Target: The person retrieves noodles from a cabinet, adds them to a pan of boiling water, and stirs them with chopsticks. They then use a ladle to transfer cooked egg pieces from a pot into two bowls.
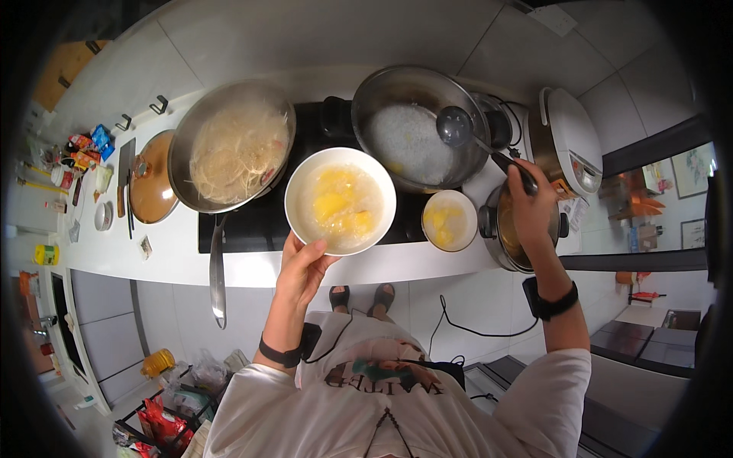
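My left hand (306,266) grips the rim and side of a white bowl (291,200), which holds pale porridge with yellow chunks (335,203). This bowl is held up over the front of the black cooktop (240,235). In my right hand (532,194) is the dark handle of a ladle (455,126). Its round head hangs over a large steel pot (366,123), where whitish, bubbly liquid (409,143) covers the bottom. A second white bowl (449,247) with similar yellow chunks stands right of the first, near the counter's front edge.
On the left, a long-handled frying pan (217,269) contains thin pale shreds in steam. Beside it are a glass lid (152,177) and a knife (123,177). A lidded pot (509,252) sits below my right forearm. A rice cooker (567,137) occupies the back right.
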`<state>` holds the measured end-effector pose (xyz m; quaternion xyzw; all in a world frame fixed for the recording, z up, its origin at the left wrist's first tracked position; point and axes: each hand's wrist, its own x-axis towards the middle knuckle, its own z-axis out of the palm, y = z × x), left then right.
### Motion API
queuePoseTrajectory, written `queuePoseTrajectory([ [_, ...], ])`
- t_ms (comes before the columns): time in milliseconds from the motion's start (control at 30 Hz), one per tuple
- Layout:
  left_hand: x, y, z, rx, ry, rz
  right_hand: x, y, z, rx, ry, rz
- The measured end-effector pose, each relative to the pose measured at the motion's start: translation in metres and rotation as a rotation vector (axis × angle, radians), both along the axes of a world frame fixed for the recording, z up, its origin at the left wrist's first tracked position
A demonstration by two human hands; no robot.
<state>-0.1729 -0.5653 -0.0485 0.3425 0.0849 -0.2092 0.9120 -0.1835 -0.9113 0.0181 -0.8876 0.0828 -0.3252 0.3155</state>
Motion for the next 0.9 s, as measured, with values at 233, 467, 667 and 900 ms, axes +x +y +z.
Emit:
queuePoseTrajectory([
  [233, -0.001, 0.006, -0.002, 0.038, 0.011, 0.025, 0.06, 0.009, -0.064, 0.166, -0.008, 0.077],
  [467, -0.002, 0.009, 0.0, 0.035, -0.042, 0.053, 0.049, 0.028, -0.042, 0.732, 0.239, 0.127],
  [667, -0.003, 0.011, 0.002, 0.032, -0.042, 0.022, 0.021, 0.012, -0.028, 1.289, 0.215, -0.049],
  [900, -0.005, 0.006, 0.0, 0.024, -0.039, -0.02, -0.022, 0.007, 0.014, 1.237, 0.073, -0.067],
])
